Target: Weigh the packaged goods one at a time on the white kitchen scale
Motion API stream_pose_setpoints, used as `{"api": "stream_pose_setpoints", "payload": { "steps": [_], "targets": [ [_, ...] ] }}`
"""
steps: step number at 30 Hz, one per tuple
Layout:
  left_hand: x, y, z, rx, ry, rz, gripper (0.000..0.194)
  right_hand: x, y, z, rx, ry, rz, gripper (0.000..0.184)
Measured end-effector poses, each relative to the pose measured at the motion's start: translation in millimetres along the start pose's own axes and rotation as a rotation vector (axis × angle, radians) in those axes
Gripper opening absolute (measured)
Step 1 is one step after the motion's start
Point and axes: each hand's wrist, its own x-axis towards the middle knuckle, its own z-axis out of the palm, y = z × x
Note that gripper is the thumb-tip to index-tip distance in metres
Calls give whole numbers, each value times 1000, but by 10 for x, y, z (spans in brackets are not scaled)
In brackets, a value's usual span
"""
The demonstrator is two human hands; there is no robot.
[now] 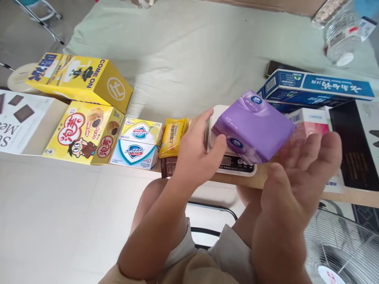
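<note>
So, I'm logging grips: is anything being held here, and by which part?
Nothing appears held: the left hand and right hand are open beside the purple pack; whether the left thumb touches it can't be told.

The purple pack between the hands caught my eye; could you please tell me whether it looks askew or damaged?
It looks askew: the purple pack is turned at an angle over the white scale, with its right side jutting past the scale's edge. No tear shows on its visible faces.
</note>
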Motion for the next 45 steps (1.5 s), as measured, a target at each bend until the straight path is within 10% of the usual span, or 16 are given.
{"api": "stream_pose_setpoints", "payload": {
  "steps": [7, 15, 24, 31, 40, 45],
  "targets": [
    [34, 128, 6, -19, -106, -128, 49, 233, 262, -131, -167, -196, 107, 113],
    [-3, 208, -146, -81, -114, -130, 30, 548, 70, -139, -633, -225, 34, 98],
    [-53, 99, -788, -353, 480, -96, 4, 819, -143, 1064, -496, -529, -250, 91],
    [-66, 11, -1133, -342, 315, -211, 36, 998, 108, 2069, -550, -828, -236, 101],
    [-58, -50, -1338, -334, 213, -349, 28, 1109, 313, 2286, -607, -944, -221, 109],
    [-48, -57, -1365, -369, 211, -338, 27, 1002, 178, 2041, -500, -894, -213, 88]
  ]
}}
